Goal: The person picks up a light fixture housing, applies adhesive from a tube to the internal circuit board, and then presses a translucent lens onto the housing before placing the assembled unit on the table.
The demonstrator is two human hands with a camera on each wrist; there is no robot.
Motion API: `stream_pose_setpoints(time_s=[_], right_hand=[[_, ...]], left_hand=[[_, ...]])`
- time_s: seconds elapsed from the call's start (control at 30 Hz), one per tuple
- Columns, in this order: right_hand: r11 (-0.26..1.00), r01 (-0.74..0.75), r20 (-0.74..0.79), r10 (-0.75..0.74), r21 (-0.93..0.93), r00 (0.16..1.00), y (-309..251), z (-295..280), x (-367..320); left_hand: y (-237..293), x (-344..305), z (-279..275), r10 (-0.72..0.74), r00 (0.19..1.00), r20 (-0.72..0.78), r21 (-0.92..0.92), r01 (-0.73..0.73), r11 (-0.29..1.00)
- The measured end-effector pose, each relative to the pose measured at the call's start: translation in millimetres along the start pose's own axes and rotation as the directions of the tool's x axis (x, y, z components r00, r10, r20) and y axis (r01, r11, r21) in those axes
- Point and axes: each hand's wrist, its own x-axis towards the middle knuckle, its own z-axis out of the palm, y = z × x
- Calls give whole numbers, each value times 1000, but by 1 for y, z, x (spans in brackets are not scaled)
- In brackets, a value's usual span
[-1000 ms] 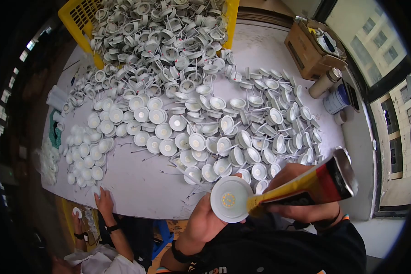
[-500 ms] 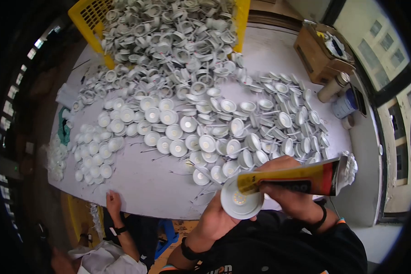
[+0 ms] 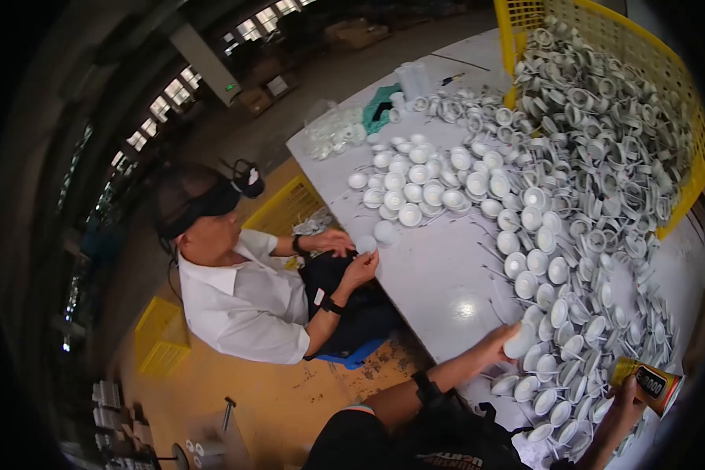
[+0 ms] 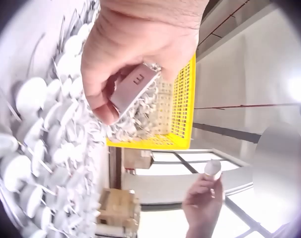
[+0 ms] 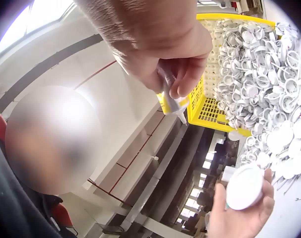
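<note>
My left hand (image 3: pixel 497 348) grips a round white downlight (image 3: pixel 519 342) beside the rows of similar lamps. In the left wrist view, a small box marked "E" (image 4: pixel 135 87) sits between the thumb and fingers. The downlight's pale face (image 5: pixel 244 187) shows in the right wrist view, washed out by glare. Off to the right, my right hand (image 3: pixel 622 403) holds a yellow, red and black glue tube (image 3: pixel 652 385). Its narrow nozzle (image 5: pixel 182 117) pokes out below the fingers, apart from the downlight.
Many downlights (image 3: pixel 556 313) cover the table; a large yellow crate (image 3: pixel 685 176) spills more white housings at the back. A seated person in a white shirt (image 3: pixel 239 305) holds a thin white disc (image 3: pixel 366 244) at the table's left edge. Clear plastic bags (image 3: pixel 333 129) lie at the far corner.
The head view has swung left, bringing the seated person into full sight. The glue tube, earlier over the downlight's bowl, is now well apart from it. Both hands keep their hold.
</note>
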Motion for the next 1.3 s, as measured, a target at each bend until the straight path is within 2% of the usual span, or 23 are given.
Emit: stream_pose_setpoints(time_s=[0.07,0.1,0.17,0.2,0.23,0.3,0.37,0.43,0.5,0.53,0.57,0.6,0.63,0.67,0.7,0.73,0.77,0.8,0.87,0.9,0.97,1.1,1.3], right_hand=[[1000,-26,5,26,-9,1000,6,-1,2],[999,-46,-8,46,-18,999,8,-1,3],[999,-45,13,45,-16,999,10,1,3],[999,-45,25,45,-20,999,11,1,2],[998,-48,8,48,-27,999,9,3,0],[997,-61,113,55,50,992,-2,13,-5],[994,-88,73,84,60,994,-7,14,-8],[992,-91,40,88,92,995,-25,29,-13],[990,-106,-5,107,88,994,-29,29,-11],[992,-106,6,106,71,994,-29,28,-9],[993,-107,19,107,56,994,-28,28,-8],[994,-106,-41,108,33,993,-26,29,-7],[994,-106,-52,108,32,993,-25,31,-6],[993,-114,-104,117,37,988,-24,34,-3],[992,-116,-151,122,48,981,-20,37,-1],[994,-100,-182,108,51,977,-15,39,1],[994,-100,-183,107,52,977,-12,39,3],[994,-104,-156,107,25,982,-10,39,6],[992,-130,-137,127,-9,982,-10,47,13],[991,-132,-140,128,-17,982,-8,50,16],[985,-158,-162,146,-66,976,-4,53,21],[970,-217,-153,200,-109,968,4,54,27],[971,-218,-133,204,-100,970,4,54,29]], left_hand=[[-7,2,-33,-46,923,-383,121,99,988],[-14,6,-54,-43,922,-385,120,96,988],[-34,11,-100,41,797,-602,211,110,971],[-38,10,-117,58,762,-645,238,128,963],[-43,11,-132,70,730,-680,264,154,952],[-52,19,-160,157,624,-766,408,283,868],[-45,20,-169,99,632,-768,426,390,816],[-34,13,-177,355,722,-594,794,454,404],[10,4,-142,282,625,-728,685,676,272],[21,4,-142,272,635,-723,691,674,264],[30,5,-143,459,596,-658,732,648,208],[38,7,-147,628,540,-561,766,627,145],[45,13,-161,624,549,-556,770,623,138],[51,24,-184,581,530,-618,786,445,429],[59,34,-200,526,526,-668,704,219,676],[75,43,-200,529,527,-665,708,216,673],[92,56,-202,453,473,-756,534,43,845],[109,70,-204,346,441,-828,316,-142,938],[135,99,-224,343,341,-875,264,-258,929],[147,111,-231,336,345,-877,257,-254,932],[165,129,-245,166,221,-961,98,-289,952],[175,146,-265,81,186,-979,29,-269,963],[169,142,-250,112,179,-977,72,-212,975]])
